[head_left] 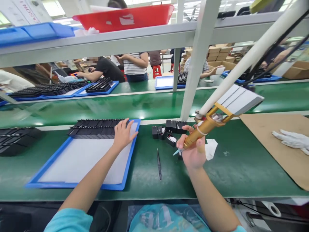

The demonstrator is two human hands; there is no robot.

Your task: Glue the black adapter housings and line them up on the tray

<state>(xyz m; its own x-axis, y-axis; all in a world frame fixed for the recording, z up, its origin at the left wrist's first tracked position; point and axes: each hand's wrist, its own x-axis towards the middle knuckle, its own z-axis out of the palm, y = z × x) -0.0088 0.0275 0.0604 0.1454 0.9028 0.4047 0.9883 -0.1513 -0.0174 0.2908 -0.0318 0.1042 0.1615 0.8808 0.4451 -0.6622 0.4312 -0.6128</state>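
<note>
My left hand is over the right end of the rows of black plastic housings, fingers spread; whether the fingertips touch the last housing I cannot tell. Those housings stand at the back of a blue-rimmed tray lined with white. In my right hand is a gold glue gun with a thin pale-blue nozzle tip pointing down left. Behind that hand several loose black housings lie on the green bench, one with white inside. Black tweezers rest between my hands.
A white pole with dark cables slopes down to the glue gun. Stacked black housings stand at far left. Cardboard with white gloves lies at right. Overhead, a shelf carries a red bin. Several co-workers are beyond.
</note>
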